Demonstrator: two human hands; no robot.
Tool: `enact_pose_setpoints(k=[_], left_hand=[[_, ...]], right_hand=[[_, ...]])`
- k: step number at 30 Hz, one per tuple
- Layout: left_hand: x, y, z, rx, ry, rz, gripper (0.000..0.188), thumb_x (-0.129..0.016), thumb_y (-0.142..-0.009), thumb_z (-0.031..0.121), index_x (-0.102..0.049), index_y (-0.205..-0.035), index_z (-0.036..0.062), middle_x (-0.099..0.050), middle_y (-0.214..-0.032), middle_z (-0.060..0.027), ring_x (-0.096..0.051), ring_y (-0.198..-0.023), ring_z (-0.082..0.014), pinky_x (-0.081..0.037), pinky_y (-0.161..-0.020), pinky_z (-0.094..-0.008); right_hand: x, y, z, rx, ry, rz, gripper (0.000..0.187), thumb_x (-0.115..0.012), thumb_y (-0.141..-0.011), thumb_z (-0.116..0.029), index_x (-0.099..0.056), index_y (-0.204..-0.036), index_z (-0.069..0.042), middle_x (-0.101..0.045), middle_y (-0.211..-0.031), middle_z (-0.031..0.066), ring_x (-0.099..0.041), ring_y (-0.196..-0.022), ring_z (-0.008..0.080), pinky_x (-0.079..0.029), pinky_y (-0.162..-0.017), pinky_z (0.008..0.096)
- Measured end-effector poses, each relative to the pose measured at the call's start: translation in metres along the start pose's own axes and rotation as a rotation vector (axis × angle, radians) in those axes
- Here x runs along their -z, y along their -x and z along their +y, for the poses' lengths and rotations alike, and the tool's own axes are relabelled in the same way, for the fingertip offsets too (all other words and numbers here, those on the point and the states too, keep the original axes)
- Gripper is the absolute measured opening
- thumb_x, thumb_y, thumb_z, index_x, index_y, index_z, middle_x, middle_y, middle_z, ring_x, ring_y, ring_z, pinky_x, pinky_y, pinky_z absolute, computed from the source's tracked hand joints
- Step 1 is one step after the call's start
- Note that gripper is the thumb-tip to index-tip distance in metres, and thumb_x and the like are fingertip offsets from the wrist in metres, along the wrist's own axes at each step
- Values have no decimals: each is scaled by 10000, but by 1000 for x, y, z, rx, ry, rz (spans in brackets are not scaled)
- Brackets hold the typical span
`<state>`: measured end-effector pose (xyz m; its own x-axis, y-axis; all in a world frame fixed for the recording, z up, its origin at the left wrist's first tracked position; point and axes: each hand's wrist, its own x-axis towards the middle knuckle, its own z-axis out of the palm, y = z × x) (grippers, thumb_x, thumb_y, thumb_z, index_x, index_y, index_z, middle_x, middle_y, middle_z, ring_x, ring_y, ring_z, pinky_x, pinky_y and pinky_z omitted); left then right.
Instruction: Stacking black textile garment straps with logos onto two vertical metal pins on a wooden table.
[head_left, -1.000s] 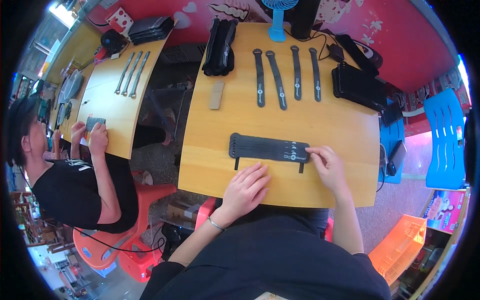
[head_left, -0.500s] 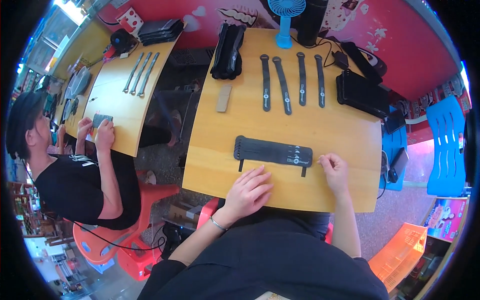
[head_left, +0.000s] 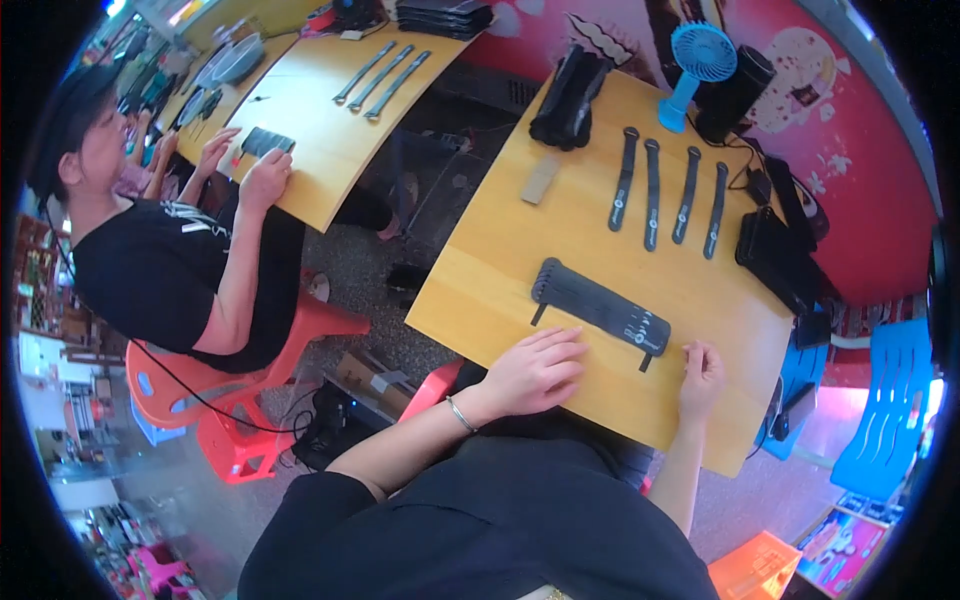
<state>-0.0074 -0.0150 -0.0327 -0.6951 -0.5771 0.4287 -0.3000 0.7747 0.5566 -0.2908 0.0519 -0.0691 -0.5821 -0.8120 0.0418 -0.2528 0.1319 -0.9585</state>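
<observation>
A fanned stack of dark grey straps with white print lies on my table, two short black tabs sticking out at its near side. My left hand rests on the wood at the near side of the stack, fingers stretched out and holding nothing. Just off the stack's right end is my right hand, its fingers curled in and thumb against them; whether something small is pinched there is hidden. Farther back, several single grey straps with a ring end lie in a row, roughly side by side.
A black strap bundle and a brown cardboard piece lie at the table's far left. A blue fan stands at the back. Black pouches lie at the right edge. On the left, a co-worker sits at another table.
The view has swung toward the left, so the table appears tilted and farther right. Both hands stay near the strap stack, much as before.
</observation>
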Motion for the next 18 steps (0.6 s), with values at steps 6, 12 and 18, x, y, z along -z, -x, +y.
enact_pose_setpoints(k=[6,12,18], left_hand=[[1,-2,-2,3,13,4,115,-652,-772,150,-614,-833,60,-602,-1082,-104,-532,-1160,-296,-419,-996,-413],[0,0,-8,-3,11,-38,131,-674,-781,159,-645,-880,78,-612,-1122,-80,-528,-1187,-270,-423,-996,-405],[2,-1,-6,-10,9,3,117,-637,-782,132,-624,-871,58,-604,-1094,-92,-526,-1162,-279,-425,-983,-393]], right_hand=[[-5,-3,-7,81,96,-16,159,-571,-926,-121,-600,-806,-21,-485,-669,-53,-401,-603,30,-327,-541,197],[-8,-11,-24,-92,-69,-27,91,-566,-922,-98,-611,-903,-22,-543,-787,-31,-472,-670,47,-382,-580,195],[-56,-53,-80,226,200,-173,215,-570,-903,-76,-610,-1099,2,-603,-1043,76,-582,-821,130,-469,-743,246]])
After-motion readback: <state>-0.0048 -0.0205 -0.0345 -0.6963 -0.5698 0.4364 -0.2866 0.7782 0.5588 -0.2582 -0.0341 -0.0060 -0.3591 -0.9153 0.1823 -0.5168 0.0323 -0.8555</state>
